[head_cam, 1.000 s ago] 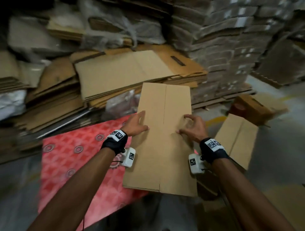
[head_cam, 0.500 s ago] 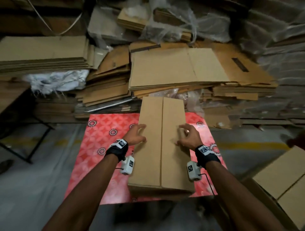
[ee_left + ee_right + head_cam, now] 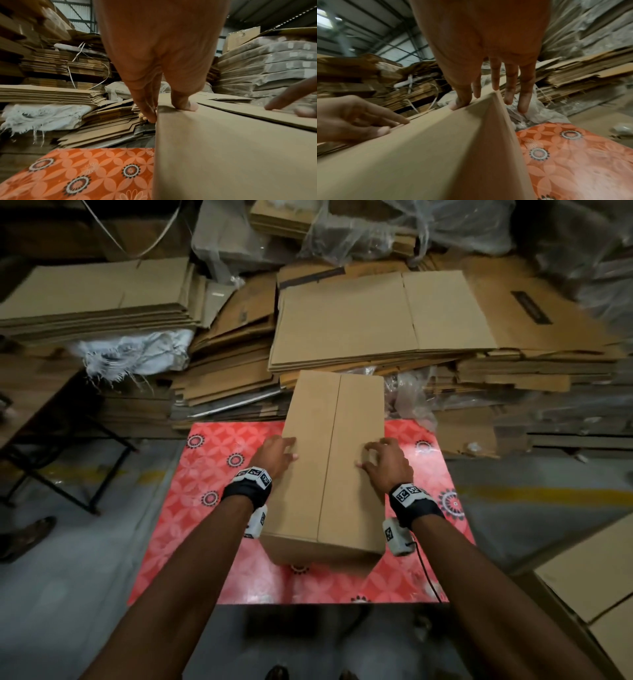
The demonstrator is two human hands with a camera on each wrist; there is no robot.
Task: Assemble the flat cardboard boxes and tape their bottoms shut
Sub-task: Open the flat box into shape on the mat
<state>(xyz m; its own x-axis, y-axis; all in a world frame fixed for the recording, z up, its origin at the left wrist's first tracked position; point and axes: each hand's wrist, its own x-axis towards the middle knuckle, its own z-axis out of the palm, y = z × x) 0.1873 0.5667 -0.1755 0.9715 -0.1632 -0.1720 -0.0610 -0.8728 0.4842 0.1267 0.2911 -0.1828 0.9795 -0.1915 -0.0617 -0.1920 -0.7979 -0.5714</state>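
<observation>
My left hand (image 3: 278, 455) grips the left top edge of the cardboard box (image 3: 329, 467): in the left wrist view the thumb lies on the top flap and the fingers (image 3: 147, 108) run down the side wall. My right hand (image 3: 387, 465) takes the right top edge the same way, thumb on the top face and fingers (image 3: 524, 86) hanging down past the edge beside the right wall. The box is assembled and stands on the red patterned mat (image 3: 205, 508), its 2 top flaps closed and meeting along a seam down the middle. I see no tape on that seam.

No print or brand shows on the box. A dark rectangular mark (image 3: 531, 307) sits on a flat sheet at the back right, but any writing in it is too blurred to read. The black-and-white coded tags on my 2 wristbands (image 3: 251, 484) carry square patterns, no letters.

Stacks of flat cardboard (image 3: 376, 320) fill the back, some under clear plastic wrap (image 3: 376, 231) that hides their upper layers. The underside of the box is out of sight. Another box (image 3: 596, 587) is cut off at the lower right, and a shoe (image 3: 25, 537) at the left edge.
</observation>
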